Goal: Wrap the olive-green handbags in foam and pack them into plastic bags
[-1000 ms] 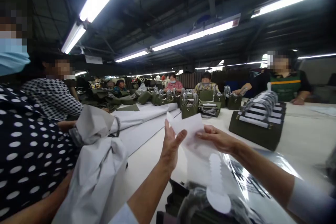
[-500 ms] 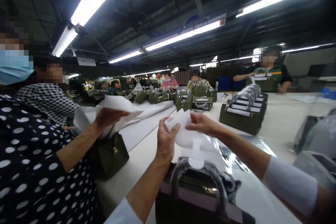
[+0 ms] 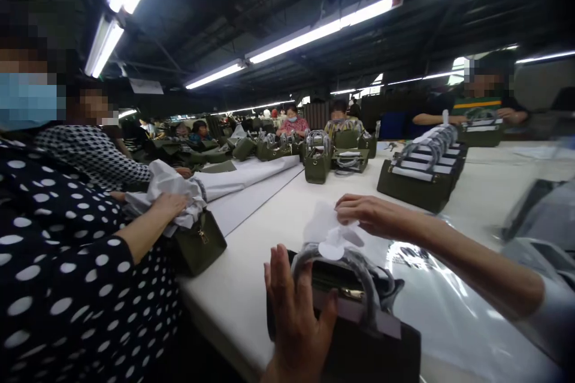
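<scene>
Before me a dark green handbag stands upright on the white table. Its handles are wrapped in clear or greyish film, and a white round-ended tag hangs at the top of one. My left hand lies against the bag's near left side, fingers spread. Above the handles, my right hand has its fingers pinched together on a thin white sheet; the exact grip is partly hidden behind the fingers.
At left, a person in a polka-dot top handles white paper over another green bag. A row of green bags stands at right. Clear plastic sheeting lies right of my bag. Co-workers and more bags line the far side.
My left hand has let go of the white sheet and dropped to the bag's side. My right hand has moved slightly right, still at the sheet. The neighbour's hand has lowered onto the paper.
</scene>
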Demonstrator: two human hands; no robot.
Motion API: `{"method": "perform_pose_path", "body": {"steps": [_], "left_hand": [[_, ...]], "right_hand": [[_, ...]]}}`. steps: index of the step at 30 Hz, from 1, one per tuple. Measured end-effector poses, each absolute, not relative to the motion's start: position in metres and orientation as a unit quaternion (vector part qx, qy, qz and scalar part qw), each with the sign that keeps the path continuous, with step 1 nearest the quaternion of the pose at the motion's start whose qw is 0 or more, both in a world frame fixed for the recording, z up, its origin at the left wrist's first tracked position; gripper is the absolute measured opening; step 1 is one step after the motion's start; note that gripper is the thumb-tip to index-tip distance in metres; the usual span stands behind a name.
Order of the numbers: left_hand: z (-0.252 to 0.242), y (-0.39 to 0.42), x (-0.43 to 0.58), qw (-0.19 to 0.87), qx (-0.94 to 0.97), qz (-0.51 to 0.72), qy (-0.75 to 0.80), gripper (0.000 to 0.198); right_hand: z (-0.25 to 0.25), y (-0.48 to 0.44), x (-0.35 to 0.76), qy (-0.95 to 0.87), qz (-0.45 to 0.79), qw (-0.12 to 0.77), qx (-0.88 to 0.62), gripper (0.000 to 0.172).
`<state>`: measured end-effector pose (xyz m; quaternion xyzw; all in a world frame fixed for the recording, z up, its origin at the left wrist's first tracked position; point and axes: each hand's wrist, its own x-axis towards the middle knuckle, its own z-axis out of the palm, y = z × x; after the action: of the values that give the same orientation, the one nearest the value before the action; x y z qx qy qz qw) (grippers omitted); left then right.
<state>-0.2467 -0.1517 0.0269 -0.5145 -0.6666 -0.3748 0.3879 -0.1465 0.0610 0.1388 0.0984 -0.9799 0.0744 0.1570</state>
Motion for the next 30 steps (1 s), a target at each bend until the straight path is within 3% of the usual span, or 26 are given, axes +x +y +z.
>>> {"method": "perform_pose_path", "body": {"steps": [8,14,17,19,23,30], "left_hand": [[0.031,-0.14,-0.237,0.354,-0.485,-0.407,-0.688,0.058],[0.039,-0.129,-0.229,0.287,-0.441,-0.439,-0.728,0.042],[0.043,-0.124,-0.229,0.277,-0.447,-0.451,-0.721,0.021],[0.045,-0.122,-0.231,0.28,-0.448,-0.464,-0.711,0.01],[0.047,-0.121,-0.228,0.284,-0.46,-0.466,-0.7,0.011],[0.051,-0.179,-0.207,0.292,-0.498,-0.458,-0.676,0.013]], "right_hand": [[0.131,0.053,-0.144,-0.983,0.086,0.151,0.063,0.033],[0.128,0.057,-0.16,-0.966,0.198,0.161,0.039,0.031],[0.131,0.044,-0.153,-0.962,0.223,0.152,0.039,0.029],[0.129,0.024,-0.142,-0.954,0.204,0.221,-0.018,0.029],[0.108,-0.026,-0.12,-0.905,0.087,0.384,-0.161,0.027],[0.079,-0.044,-0.133,-0.874,-0.082,0.4,-0.265,0.022]]}}
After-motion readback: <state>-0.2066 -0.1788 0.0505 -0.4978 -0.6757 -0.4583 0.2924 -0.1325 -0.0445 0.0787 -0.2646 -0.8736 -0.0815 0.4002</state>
